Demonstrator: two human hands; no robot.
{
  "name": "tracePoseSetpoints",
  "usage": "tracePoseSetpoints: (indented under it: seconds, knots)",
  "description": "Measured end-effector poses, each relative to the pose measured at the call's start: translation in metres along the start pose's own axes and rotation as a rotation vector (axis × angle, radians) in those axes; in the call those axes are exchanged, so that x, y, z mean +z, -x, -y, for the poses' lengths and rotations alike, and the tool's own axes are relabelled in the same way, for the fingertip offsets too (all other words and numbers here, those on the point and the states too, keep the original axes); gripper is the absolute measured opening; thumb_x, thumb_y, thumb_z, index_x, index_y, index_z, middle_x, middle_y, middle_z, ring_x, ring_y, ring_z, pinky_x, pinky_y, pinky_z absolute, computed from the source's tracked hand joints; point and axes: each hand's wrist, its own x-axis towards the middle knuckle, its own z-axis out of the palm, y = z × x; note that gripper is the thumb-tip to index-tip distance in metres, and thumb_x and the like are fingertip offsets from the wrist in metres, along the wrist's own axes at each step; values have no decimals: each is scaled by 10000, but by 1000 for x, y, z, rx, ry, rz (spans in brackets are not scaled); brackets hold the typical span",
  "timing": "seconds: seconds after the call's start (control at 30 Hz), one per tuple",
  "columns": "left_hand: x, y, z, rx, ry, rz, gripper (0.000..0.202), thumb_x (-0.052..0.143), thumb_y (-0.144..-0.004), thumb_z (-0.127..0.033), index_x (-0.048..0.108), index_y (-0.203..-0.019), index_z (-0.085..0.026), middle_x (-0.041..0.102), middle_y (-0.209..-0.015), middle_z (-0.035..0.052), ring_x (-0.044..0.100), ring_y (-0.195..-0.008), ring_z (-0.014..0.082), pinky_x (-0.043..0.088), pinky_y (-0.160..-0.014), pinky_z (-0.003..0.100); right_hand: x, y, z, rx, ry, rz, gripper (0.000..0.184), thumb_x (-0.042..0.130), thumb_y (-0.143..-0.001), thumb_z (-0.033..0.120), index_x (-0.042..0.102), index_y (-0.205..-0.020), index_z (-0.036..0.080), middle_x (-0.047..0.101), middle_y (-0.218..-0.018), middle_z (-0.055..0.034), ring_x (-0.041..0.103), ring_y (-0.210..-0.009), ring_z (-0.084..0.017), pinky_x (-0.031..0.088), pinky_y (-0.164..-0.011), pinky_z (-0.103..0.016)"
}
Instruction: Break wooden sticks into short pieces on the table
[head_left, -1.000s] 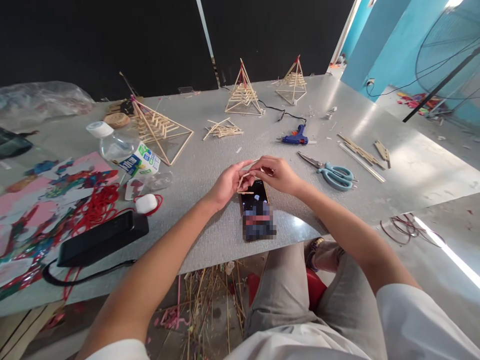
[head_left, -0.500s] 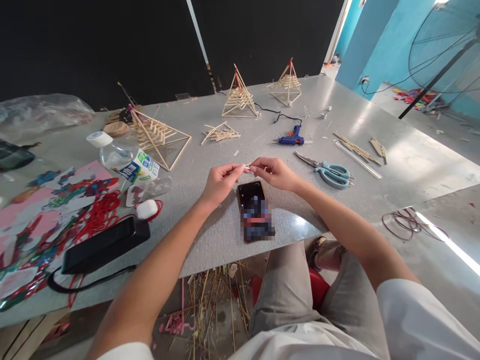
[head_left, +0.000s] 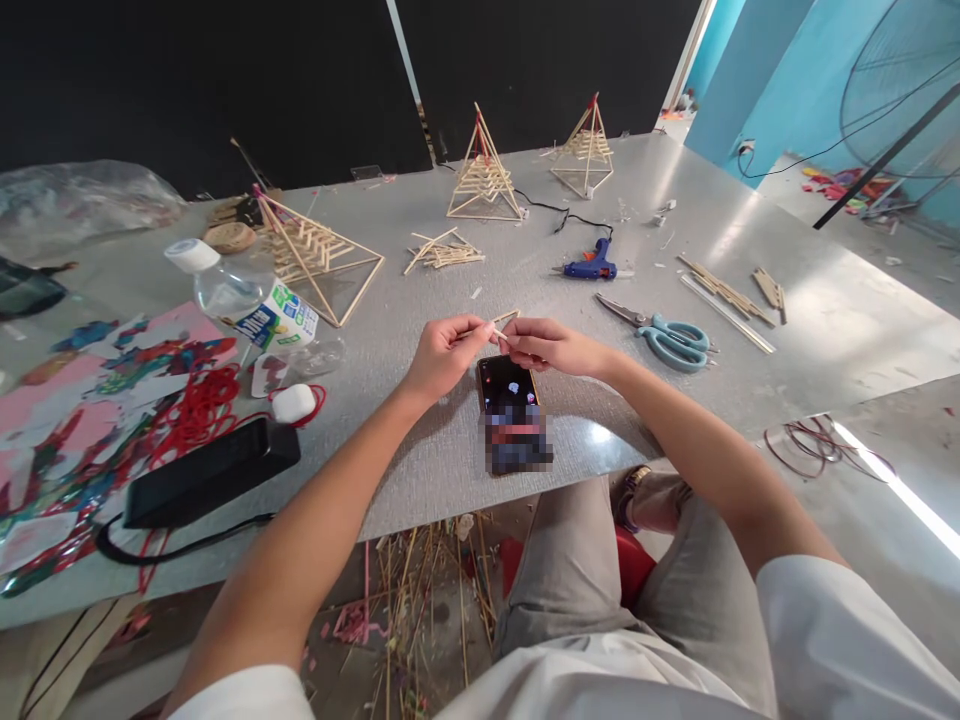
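My left hand [head_left: 452, 348] and my right hand [head_left: 551, 345] meet above the phone [head_left: 510, 385] at the middle of the table. Both are closed in a pinch around thin wooden sticks [head_left: 508, 315]; one pale stick end shows between the fingertips, another slants up behind the right fingers. How many sticks there are, I cannot tell, because the fingers hide most of them. Beyond the hands lies a small pile of cut sticks [head_left: 444, 252]. Right of the right hand are blue-handled scissors [head_left: 675, 342] and a blue glue gun [head_left: 596, 262].
Stick pyramids stand at the back, one at the centre [head_left: 484, 180] and one farther right [head_left: 589, 160]; another [head_left: 322, 255] leans at the left. A plastic bottle [head_left: 274, 318], red cord [head_left: 199, 415] and a black case [head_left: 214, 472] lie left. More sticks [head_left: 726, 290] lie right.
The view has shifted slightly. A stick now shows behind my right fingers, and the right hand has turned a little; both hands stay together above the phone.
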Motion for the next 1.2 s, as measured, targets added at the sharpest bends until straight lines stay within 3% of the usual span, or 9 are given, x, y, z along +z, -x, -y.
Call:
tracePoseSetpoints:
  seconds: [0.33, 0.67, 0.83, 0.93, 1.07, 1.2]
  knots:
    - [1, 3, -2, 23, 25, 56, 376, 649, -973, -498, 745, -745, -215, 435, -590, -24, 368, -579, 139, 309, -591, 288, 1, 1, 1, -133, 300, -159, 253, 532, -1083, 391, 591, -945, 188, 481, -809, 34, 406, -719, -112, 338, -671, -267]
    - [-2, 8, -9, 87, -92, 104, 336, 616, -1019, -445, 736, -814, -208, 428, -616, -38, 343, -580, 131, 273, -578, 289, 6, 1, 2, -132, 174, -182, 270, 548, -1066, 400, 564, -891, 195, 431, -723, 65, 377, -639, -96, 308, -606, -255]
    - [1, 10, -10, 99, -100, 86, 333, 615, -1019, -436, 726, -804, -208, 409, -603, -42, 335, -565, 130, 271, -569, 296, 9, -2, -1, -131, 212, -231, 333, 598, -1051, 467, 556, -862, 196, 408, -725, 66, 349, -650, -95, 290, -601, -251]
    - [3, 9, -7, 69, -72, 56, 357, 632, -1010, -470, 737, -792, -208, 457, -610, -30, 364, -565, 133, 288, -572, 297, 10, -2, -1, -151, 243, -255, 360, 594, -1065, 486, 567, -864, 189, 437, -733, 58, 362, -662, -97, 301, -612, -256]
    - [3, 5, 1, 35, 4, 34, 387, 647, -1004, -493, 718, -750, -209, 616, -704, 23, 497, -671, 159, 391, -645, 288, 9, -1, 0, -166, 148, -156, 295, 462, -1126, 394, 585, -962, 181, 448, -718, 62, 390, -645, -100, 337, -622, -252]
    - [1, 4, 3, 28, 44, 49, 404, 653, -1004, -485, 689, -714, -207, 597, -685, 15, 498, -663, 150, 404, -660, 286, 7, 1, 2, -190, 258, -167, 222, 490, -1096, 309, 630, -1002, 164, 517, -773, 37, 429, -692, -105, 362, -657, -253]
